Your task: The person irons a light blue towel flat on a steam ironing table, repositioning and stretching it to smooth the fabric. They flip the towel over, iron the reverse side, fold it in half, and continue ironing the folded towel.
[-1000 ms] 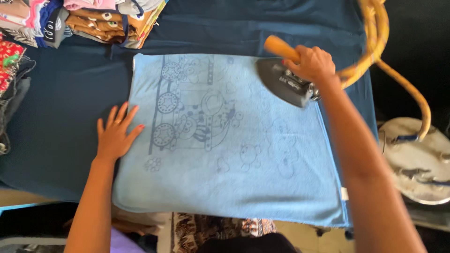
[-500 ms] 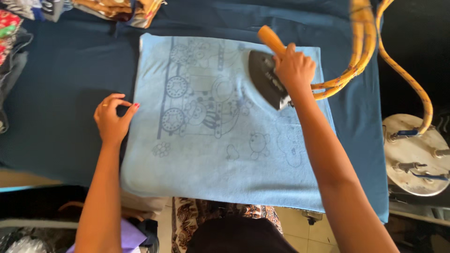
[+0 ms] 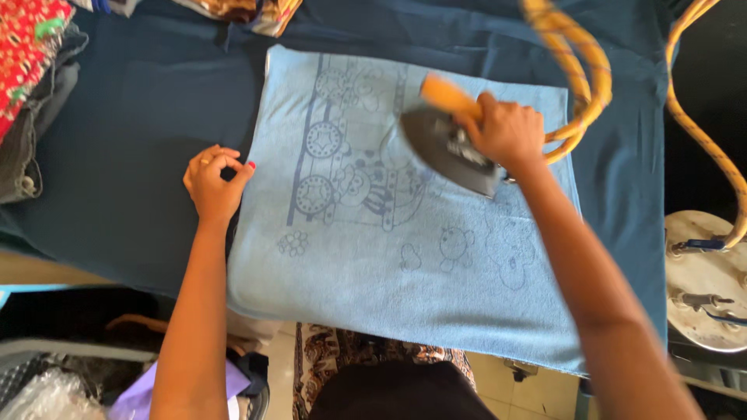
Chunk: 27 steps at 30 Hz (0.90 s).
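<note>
A dark blue padded table (image 3: 140, 155) is covered at its middle by a light blue printed cloth (image 3: 405, 264), laid flat. On the cloth's upper part a dark iron (image 3: 447, 148) is pressed, its orange handle gripped by the closed right hand (image 3: 506, 132), with a yellow braided cord (image 3: 576, 70) looping just beyond it. The cloth's left edge is touched by the left hand (image 3: 214, 183), fingers curled loosely and holding nothing.

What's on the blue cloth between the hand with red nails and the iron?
In the head view, between the left hand and the iron lies the light blue cloth with its dark blue print of wheel-like circles.
</note>
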Each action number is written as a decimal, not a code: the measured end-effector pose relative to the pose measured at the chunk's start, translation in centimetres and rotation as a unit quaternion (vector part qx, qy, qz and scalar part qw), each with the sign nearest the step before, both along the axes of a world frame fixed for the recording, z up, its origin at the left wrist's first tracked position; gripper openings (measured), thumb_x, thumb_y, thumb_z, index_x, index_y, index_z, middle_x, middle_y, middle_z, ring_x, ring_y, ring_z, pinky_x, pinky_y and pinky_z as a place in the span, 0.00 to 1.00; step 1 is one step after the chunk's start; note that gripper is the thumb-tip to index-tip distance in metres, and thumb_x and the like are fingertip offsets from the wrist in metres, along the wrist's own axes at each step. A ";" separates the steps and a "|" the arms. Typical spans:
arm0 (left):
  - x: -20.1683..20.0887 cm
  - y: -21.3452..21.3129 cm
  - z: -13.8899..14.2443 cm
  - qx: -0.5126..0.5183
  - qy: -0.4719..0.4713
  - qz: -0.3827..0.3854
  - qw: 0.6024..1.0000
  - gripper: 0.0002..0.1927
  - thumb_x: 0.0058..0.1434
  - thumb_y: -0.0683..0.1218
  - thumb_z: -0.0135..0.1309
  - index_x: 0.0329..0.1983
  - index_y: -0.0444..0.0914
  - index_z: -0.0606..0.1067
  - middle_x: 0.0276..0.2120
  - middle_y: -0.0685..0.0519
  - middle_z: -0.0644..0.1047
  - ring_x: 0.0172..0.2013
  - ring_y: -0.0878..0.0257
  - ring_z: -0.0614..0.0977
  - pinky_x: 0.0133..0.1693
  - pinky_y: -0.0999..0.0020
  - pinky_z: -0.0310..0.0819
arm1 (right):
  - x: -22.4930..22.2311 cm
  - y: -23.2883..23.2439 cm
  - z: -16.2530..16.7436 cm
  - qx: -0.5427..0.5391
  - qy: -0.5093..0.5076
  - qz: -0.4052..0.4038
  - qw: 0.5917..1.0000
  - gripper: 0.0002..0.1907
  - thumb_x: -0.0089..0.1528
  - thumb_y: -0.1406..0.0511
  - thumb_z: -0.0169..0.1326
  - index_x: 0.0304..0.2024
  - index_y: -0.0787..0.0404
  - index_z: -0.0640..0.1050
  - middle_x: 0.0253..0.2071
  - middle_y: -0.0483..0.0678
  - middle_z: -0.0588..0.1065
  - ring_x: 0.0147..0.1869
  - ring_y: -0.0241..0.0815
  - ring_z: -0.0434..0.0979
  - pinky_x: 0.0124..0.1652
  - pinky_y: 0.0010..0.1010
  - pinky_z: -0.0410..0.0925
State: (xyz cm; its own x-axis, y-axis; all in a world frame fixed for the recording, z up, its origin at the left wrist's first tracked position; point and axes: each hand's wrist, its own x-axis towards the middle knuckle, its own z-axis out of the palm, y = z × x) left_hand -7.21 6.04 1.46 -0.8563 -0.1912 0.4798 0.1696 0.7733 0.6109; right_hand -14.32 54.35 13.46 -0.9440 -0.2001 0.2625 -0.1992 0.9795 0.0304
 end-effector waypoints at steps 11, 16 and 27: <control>0.3 0.4 0.9 0.007 0.006 0.008 1.000 0.13 0.59 0.49 0.68 0.26 0.43 0.76 0.45 0.61 0.81 0.60 0.57 0.75 0.62 0.50 0.55 | -4.3 -1.7 0.9 0.039 -0.022 0.203 0.978 0.25 0.65 0.42 0.55 0.43 0.55 0.78 0.25 0.58 0.78 0.31 0.64 0.80 0.33 0.53 0.71; 0.2 0.5 0.6 0.021 0.007 0.010 1.000 0.12 0.58 0.49 0.67 0.26 0.43 0.75 0.45 0.62 0.81 0.59 0.57 0.75 0.62 0.51 0.56 | -2.4 -4.0 -0.6 0.002 0.024 0.110 0.994 0.26 0.65 0.42 0.55 0.41 0.57 0.75 0.26 0.54 0.78 0.29 0.62 0.80 0.29 0.53 0.70; 0.1 0.8 1.3 0.026 0.007 0.025 0.999 0.12 0.56 0.49 0.66 0.23 0.43 0.75 0.44 0.62 0.81 0.57 0.57 0.75 0.62 0.52 0.56 | -6.0 -7.6 0.9 -0.002 0.019 0.160 0.987 0.26 0.65 0.42 0.55 0.40 0.57 0.74 0.26 0.58 0.78 0.32 0.64 0.80 0.33 0.53 0.72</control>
